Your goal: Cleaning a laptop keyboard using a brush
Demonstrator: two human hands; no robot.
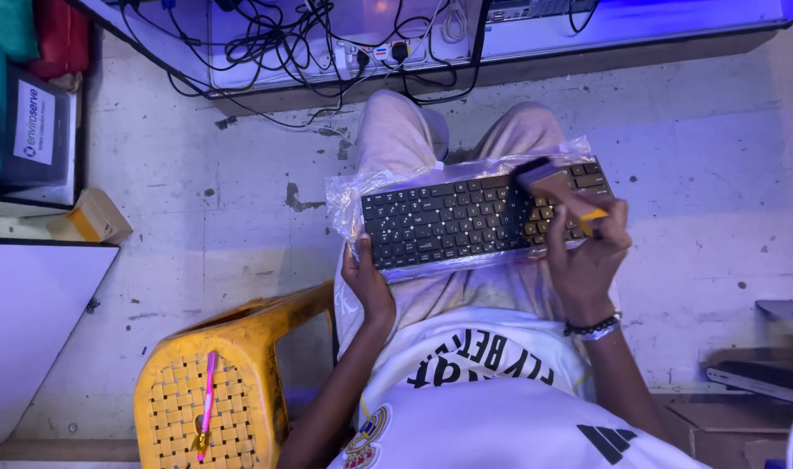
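At frame centre, the left hand [368,282] pinches the black keyboard's [475,219] lower-left edge; right hand [588,247] fingers clasp a brush [557,193]. The keyboard looks light, stiff; its plastic wrap [349,195] probably slippery.

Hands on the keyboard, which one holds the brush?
The right hand, with the beaded wristband, grips the brush over the keys; the left hand only steadies the keyboard's edge.

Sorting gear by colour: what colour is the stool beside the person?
Yellow, with a woven-pattern top; the stool shows in the head view.
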